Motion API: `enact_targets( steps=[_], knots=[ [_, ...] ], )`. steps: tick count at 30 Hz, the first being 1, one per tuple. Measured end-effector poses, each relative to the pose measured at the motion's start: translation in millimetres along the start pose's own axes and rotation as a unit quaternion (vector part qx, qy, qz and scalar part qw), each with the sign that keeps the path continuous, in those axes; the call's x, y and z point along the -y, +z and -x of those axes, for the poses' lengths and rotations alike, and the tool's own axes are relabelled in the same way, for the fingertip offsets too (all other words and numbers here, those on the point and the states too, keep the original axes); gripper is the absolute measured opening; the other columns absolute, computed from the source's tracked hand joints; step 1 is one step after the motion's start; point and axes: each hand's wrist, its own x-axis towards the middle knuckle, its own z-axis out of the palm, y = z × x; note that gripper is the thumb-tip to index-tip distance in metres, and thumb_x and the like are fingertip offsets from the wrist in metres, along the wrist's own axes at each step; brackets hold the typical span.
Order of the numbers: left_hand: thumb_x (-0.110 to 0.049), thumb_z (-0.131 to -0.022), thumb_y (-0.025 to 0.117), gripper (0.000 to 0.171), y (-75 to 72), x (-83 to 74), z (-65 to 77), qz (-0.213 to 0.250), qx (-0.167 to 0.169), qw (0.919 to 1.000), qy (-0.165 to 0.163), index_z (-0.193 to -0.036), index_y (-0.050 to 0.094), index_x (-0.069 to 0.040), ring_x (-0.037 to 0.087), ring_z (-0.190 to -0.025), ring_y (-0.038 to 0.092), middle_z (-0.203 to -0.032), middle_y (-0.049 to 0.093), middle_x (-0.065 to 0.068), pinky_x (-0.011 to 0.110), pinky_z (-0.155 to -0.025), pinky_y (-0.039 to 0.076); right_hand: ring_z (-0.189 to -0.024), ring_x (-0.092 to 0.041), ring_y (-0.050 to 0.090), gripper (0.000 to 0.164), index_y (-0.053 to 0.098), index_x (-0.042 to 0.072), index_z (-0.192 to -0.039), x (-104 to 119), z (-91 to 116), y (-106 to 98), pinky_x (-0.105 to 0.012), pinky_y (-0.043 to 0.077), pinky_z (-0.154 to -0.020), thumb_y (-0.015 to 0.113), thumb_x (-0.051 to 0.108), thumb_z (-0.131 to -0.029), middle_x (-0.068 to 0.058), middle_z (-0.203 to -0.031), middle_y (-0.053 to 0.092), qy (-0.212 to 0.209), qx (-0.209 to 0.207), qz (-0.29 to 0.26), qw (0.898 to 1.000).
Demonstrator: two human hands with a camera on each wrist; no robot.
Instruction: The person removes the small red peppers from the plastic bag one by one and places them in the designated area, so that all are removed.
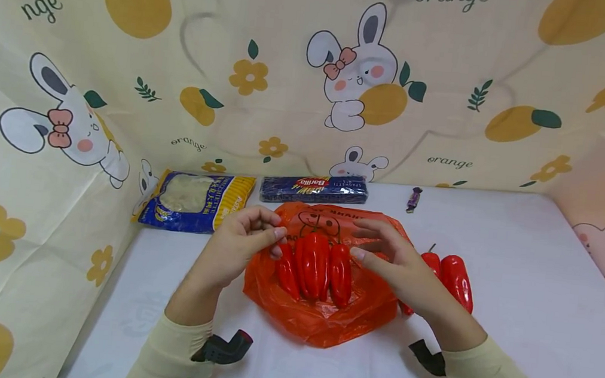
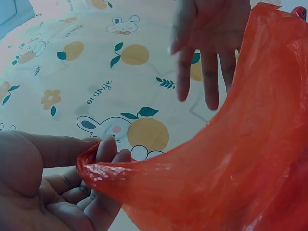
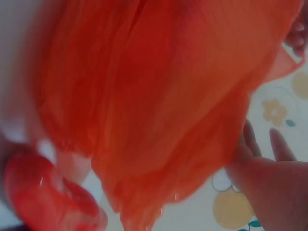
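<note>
An orange-red plastic bag (image 1: 317,328) with black print lies spread on the table, several glossy red peppers (image 1: 314,265) in its open mouth. At the bag's left side, my left hand (image 1: 235,244) pinches the rim between thumb and fingers, and the left wrist view shows the film stretched from that grip. My right hand (image 1: 399,260) is over the bag's right side, fingers extended and apart. In the right wrist view the right hand (image 3: 269,178) is beside the bag's edge. More red peppers (image 1: 457,282) lie to the right, partly hidden by the right forearm.
Along the back stand a blue-and-yellow pasta packet (image 1: 188,203) at left, a dark blue spaghetti pack (image 1: 313,189) behind the bag, and a small purple wrapped candy (image 1: 414,200) to the right. A printed cloth wall (image 1: 288,109) closes off the back and sides of the table.
</note>
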Motion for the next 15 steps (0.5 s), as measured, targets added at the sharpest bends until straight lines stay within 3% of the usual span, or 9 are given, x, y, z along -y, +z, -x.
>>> enact_targets(
  steps=[9,15],
  knots=[
    [0.003,-0.106,0.066,0.014,-1.2,0.0,0.3,-0.001,0.001,1.0,0.004,-0.12,0.064,0.007,0.028,-0.082,0.072,-0.103,0.068,0.021,0.035,-0.083,0.065,-0.141,-0.046,0.048,0.064,0.047,0.021,-0.16,-13,-19,16,-0.058,0.061,-0.094,0.076,0.031,-0.104,-0.017,-0.159,0.047,0.069,0.001,0.047,0.997],
    [0.003,-0.106,0.066,0.014,-0.7,-0.6,0.1,-0.002,0.001,1.0,0.006,-0.12,0.064,0.007,0.029,-0.082,0.072,-0.104,0.068,0.022,0.035,-0.083,0.065,-0.144,-0.048,0.045,0.07,0.044,0.021,-0.163,-26,-26,18,-0.06,0.059,-0.096,0.078,0.029,-0.103,-0.019,-0.16,0.046,0.117,0.013,0.071,0.991]
  ],
)
